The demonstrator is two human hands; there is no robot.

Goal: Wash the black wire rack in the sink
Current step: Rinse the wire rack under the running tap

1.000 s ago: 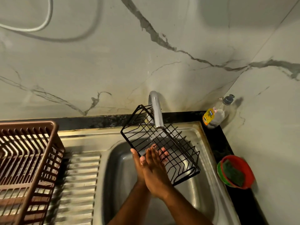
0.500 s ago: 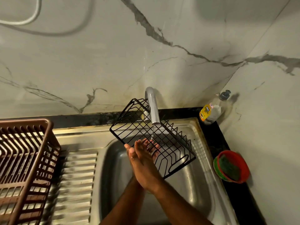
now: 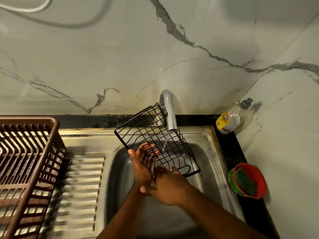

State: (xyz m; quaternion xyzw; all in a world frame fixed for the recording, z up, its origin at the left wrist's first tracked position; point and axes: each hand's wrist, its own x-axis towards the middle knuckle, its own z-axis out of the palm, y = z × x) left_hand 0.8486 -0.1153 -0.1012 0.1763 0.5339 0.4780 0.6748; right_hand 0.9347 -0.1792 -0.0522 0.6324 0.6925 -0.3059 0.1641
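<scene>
The black wire rack (image 3: 146,128) hangs tilted over the steel sink (image 3: 212,169), its far end leaning by the tap (image 3: 170,114). A thin stream of water (image 3: 165,142) falls from the spout through the wires. My left hand (image 3: 140,168) holds the rack at its near left edge, thumb on the rim and fingers showing through the wires from below. My right hand (image 3: 170,187) lies against the rack's near lower edge with blurred, fairly straight fingers, just beside my left wrist.
A brown plastic dish basket (image 3: 25,161) stands on the ribbed drainboard (image 3: 82,187) at the left. A soap bottle (image 3: 229,120) leans in the back right corner. A red bowl with a green scourer (image 3: 248,180) sits on the black counter (image 3: 231,152) to the right.
The rack has swung left and tilted more steeply under the tap. My right hand has slid from the middle of the wires down to the near edge.
</scene>
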